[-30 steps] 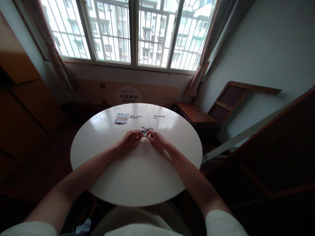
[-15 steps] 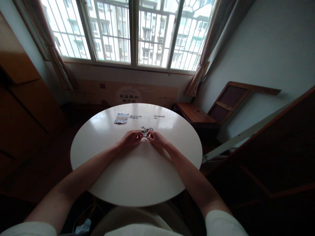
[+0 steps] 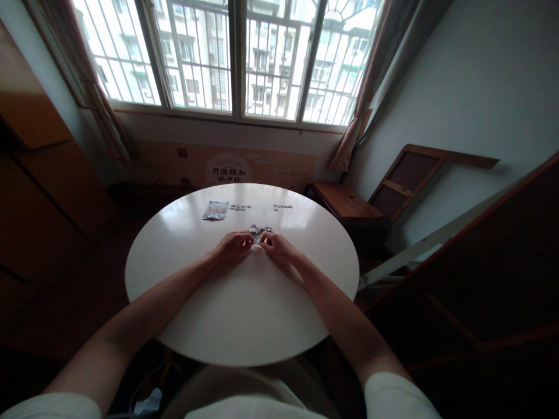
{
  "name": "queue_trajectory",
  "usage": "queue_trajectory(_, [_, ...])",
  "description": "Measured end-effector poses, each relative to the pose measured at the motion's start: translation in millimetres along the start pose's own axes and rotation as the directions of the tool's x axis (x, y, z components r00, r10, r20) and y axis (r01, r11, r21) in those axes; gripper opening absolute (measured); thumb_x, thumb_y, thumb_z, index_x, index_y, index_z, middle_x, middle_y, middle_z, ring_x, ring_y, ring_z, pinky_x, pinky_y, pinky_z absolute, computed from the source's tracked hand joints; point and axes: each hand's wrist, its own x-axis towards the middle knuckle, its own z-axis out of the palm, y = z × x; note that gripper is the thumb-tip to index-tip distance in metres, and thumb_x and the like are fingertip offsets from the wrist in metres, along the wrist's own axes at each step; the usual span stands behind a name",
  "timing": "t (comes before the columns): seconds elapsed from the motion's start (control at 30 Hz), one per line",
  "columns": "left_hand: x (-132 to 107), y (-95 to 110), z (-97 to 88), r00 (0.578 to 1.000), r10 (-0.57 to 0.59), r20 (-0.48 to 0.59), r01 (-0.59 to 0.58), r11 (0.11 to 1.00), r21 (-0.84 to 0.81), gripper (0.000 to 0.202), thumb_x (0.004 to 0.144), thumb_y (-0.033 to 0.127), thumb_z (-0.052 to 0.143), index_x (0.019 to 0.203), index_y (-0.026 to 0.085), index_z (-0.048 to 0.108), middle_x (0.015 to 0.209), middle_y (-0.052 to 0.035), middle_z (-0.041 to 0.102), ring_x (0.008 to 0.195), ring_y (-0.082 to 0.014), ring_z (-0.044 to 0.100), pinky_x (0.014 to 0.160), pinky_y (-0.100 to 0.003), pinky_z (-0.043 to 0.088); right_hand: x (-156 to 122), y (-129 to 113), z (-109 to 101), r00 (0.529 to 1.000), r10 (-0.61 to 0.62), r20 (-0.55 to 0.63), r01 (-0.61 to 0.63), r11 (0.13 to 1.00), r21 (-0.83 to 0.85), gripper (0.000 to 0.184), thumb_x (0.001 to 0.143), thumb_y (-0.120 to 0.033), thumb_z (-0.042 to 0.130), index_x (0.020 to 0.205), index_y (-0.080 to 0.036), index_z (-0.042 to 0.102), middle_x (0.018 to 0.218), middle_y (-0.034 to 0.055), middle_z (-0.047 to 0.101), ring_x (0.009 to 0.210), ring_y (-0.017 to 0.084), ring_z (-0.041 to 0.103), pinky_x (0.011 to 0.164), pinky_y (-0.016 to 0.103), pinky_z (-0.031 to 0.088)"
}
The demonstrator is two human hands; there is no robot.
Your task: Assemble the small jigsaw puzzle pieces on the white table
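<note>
Nothing has shifted noticeably: the small heap of dark jigsaw pieces (image 3: 258, 233) stays near the middle of the round white worktop (image 3: 240, 314). The left hand (image 3: 233, 245) is at the heap's 7 o'clock and the right hand (image 3: 277, 247) at 5, fingers curled; what they pinch is too small to tell. A colourful rectangular picture card (image 3: 215, 210) lies at 11.

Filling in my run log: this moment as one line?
left hand: fingertips at puzzle pieces | right hand: fingertips at same pieces | table: round, white | beyond: picture card
</note>
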Motion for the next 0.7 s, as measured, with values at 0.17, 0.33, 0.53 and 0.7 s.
queue_trajectory(0.17, [0.4, -0.5, 0.9, 1.000, 0.002, -0.001, -0.002, 1.000, 0.021, 0.016, 0.078, 0.016, 0.050, 0.078, 0.015, 0.066, 0.066, 0.0006, 0.059, 0.056, -0.0067, 0.048, 0.055, -0.016, 0.035, 0.9, 1.4, 1.7, 1.000, 0.012, -0.003, -0.012, 1.000, -0.008, 0.017, 0.081, -0.026, 0.054, 0.089, -0.015, 0.063, 0.066, -0.0012, 0.057, 0.058, 0.009, 0.047, 0.058, 0.020, 0.032])
queue_trajectory(0.33, [0.8, -2.1, 1.9, 1.000, 0.004, 0.002, -0.004, 1.000, 0.027, 0.016, 0.078, 0.016, 0.050, 0.078, 0.015, 0.066, 0.067, 0.0000, 0.060, 0.056, -0.0069, 0.048, 0.056, -0.016, 0.036, 1.5, 2.7, 2.2, 1.000, -0.002, -0.008, 0.002, 1.000, -0.001, 0.016, 0.081, -0.026, 0.054, 0.089, -0.015, 0.063, 0.065, -0.0016, 0.057, 0.057, 0.009, 0.048, 0.057, 0.019, 0.031])
queue_trajectory(0.53, [0.3, -3.4, 2.4, 1.000, 0.000, 0.004, 0.000, 1.000, 0.027, 0.016, 0.079, 0.017, 0.050, 0.080, 0.015, 0.066, 0.069, -0.0003, 0.061, 0.057, -0.0071, 0.049, 0.057, -0.016, 0.036, 0.2, 1.5, 1.0, 1.000, -0.012, -0.007, 0.012, 1.000, -0.002, 0.016, 0.081, -0.027, 0.054, 0.088, -0.015, 0.063, 0.064, -0.0015, 0.056, 0.057, 0.008, 0.047, 0.056, 0.019, 0.031])
queue_trajectory(0.7, [0.2, -2.9, 2.0, 1.000, 0.005, 0.006, -0.005, 1.000, 0.026, 0.016, 0.080, 0.019, 0.050, 0.080, 0.015, 0.066, 0.069, -0.0003, 0.060, 0.057, -0.0070, 0.049, 0.057, -0.016, 0.036, -0.3, 0.8, 0.5, 1.000, -0.007, -0.006, 0.007, 1.000, -0.001, 0.017, 0.081, -0.027, 0.054, 0.089, -0.015, 0.063, 0.065, -0.0013, 0.057, 0.058, 0.008, 0.048, 0.057, 0.019, 0.031])
